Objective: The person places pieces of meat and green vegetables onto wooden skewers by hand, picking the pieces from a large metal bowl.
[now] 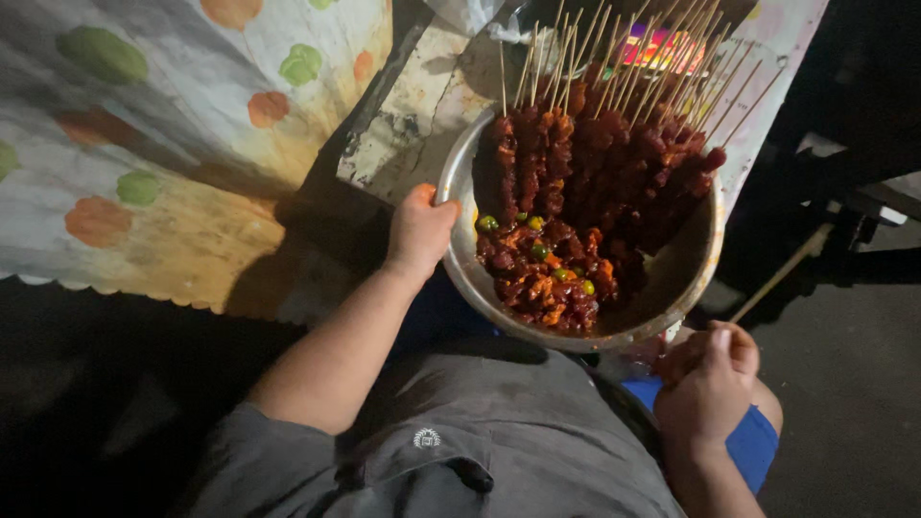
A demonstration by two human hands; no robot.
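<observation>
A round metal bowl [687,270] rests on my lap, filled with dark red marinated meat [547,273] and small green chillies. Several loaded meat skewers [614,153] lean against its far side, bamboo ends fanning upward. My left hand [419,230] grips the bowl's left rim, thumb over the edge. Below the bowl's right edge, my right hand [710,379] pinches a single bare bamboo stick [782,273] that points up and to the right.
A cloth with orange and green spots [153,144] covers a surface at the left. A worn painted board [408,105] lies behind the bowl. Dark ground spreads at the right, with dim furniture legs [863,206] beyond.
</observation>
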